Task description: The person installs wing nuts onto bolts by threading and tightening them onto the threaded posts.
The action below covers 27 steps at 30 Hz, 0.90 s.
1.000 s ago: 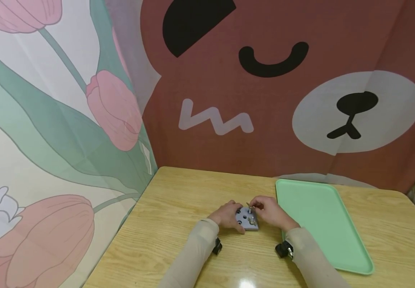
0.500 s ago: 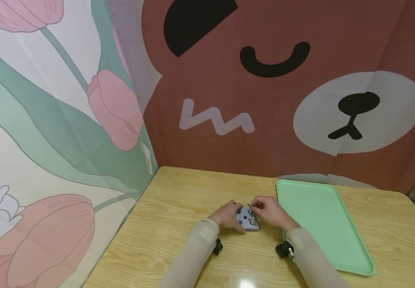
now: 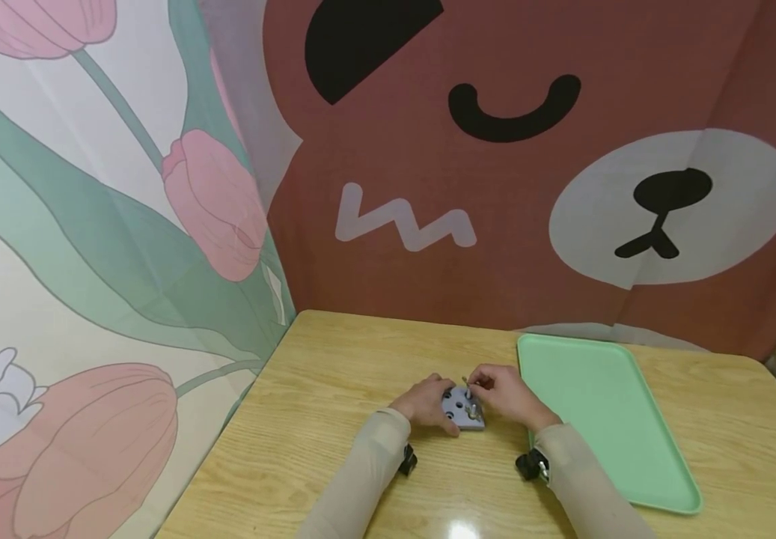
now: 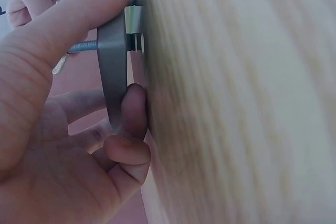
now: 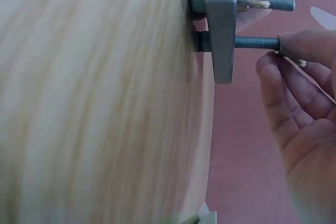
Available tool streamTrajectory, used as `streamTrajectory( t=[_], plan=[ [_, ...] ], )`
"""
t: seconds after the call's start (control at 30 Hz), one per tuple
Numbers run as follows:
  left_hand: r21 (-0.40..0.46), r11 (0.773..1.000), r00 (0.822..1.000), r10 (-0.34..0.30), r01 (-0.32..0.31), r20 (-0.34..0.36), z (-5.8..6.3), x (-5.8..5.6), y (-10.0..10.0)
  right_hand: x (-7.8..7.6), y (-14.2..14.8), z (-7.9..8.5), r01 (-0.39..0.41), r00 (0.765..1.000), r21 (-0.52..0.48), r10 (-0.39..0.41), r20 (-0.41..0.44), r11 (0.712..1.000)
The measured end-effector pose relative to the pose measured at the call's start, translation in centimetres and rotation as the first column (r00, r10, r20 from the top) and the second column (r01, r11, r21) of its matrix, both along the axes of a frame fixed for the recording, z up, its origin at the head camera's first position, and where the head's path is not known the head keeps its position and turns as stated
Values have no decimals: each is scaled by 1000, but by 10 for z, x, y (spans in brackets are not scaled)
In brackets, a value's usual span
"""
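A grey plate (image 3: 456,419) with several holes is held just above the wooden table, propped on bolt heads in the wrist views. My left hand (image 3: 426,404) grips its left edge, thumb on one side and fingers curled at the other. Two threaded bolts stick up through the plate. At the tip of one bolt (image 5: 257,42), my right hand (image 3: 505,391) pinches a brass-coloured wing nut (image 5: 292,58) between thumb and fingers. Another wing nut (image 5: 253,2) sits low on the second bolt (image 5: 281,2), close to the plate's face.
A light green tray (image 3: 603,419) lies to the right, partly beneath the right forearm. The wooden table (image 3: 334,359) ends at a curtain (image 3: 388,292) printed with a bear. Both wrists carry small black cameras.
My right fingers shift slightly around the wing nut at the bolt's tip. The left hand and the plate stay in the same place.
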<state>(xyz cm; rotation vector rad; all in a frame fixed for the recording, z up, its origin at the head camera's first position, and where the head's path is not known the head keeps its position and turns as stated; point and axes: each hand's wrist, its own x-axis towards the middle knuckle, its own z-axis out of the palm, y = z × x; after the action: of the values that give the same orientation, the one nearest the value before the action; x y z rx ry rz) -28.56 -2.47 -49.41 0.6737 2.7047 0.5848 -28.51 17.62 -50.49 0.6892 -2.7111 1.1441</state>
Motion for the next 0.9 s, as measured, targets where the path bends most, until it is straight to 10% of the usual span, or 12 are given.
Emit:
streamTrajectory(
  t=[0.9],
  plan=[
    [4,1000,1000,6,-6,-5,-3,-1,1,2,1,0,-22,1000,13,22,11,1000]
  ],
)
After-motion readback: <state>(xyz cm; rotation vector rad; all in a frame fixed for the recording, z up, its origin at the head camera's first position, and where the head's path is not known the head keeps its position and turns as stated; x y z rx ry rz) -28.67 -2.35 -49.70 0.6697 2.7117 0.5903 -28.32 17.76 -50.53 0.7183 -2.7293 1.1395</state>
